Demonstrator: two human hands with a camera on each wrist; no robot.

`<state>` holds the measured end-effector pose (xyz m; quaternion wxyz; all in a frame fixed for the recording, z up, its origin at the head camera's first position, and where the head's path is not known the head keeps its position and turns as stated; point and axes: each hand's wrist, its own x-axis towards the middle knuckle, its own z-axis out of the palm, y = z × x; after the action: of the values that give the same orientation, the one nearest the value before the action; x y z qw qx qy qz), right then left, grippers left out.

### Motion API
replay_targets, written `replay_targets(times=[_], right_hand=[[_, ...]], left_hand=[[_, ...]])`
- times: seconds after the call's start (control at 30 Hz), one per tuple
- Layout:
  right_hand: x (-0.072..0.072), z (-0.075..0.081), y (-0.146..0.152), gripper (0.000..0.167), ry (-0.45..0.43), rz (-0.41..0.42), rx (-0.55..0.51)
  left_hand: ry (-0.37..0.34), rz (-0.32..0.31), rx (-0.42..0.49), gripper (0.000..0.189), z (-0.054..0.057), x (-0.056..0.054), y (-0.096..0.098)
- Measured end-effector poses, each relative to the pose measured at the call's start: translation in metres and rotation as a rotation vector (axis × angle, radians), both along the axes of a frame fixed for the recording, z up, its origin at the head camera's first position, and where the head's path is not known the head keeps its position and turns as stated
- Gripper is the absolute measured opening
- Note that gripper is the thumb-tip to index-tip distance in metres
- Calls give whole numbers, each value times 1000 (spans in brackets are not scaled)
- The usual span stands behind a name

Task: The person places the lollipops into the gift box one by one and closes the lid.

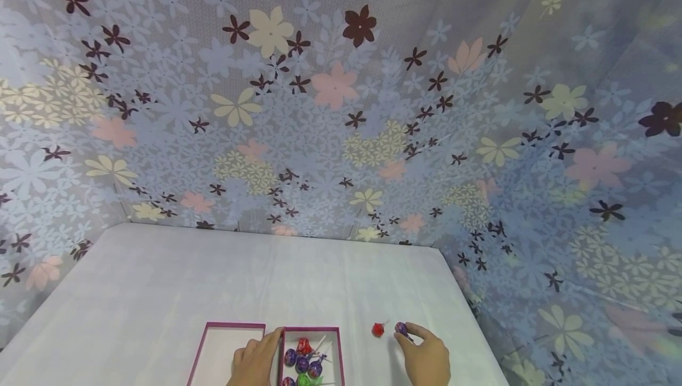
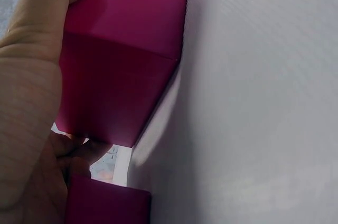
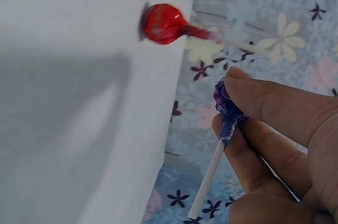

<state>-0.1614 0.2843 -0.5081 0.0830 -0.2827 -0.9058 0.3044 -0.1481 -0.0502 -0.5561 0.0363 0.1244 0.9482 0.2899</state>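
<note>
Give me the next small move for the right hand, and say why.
Probably carry the purple lollipop left and lower it into the box of lollipops: the right hand pinches it to the right of that box, similar purple ones lie inside, and the left hand is at the box's left wall.
</note>
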Motion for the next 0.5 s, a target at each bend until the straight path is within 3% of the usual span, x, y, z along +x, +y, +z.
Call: replay_targets(times=[0.5], right_hand=[[2, 14, -13, 40, 31, 14, -6]], left_hand=[[13, -1, 12, 121, -1, 2, -1]])
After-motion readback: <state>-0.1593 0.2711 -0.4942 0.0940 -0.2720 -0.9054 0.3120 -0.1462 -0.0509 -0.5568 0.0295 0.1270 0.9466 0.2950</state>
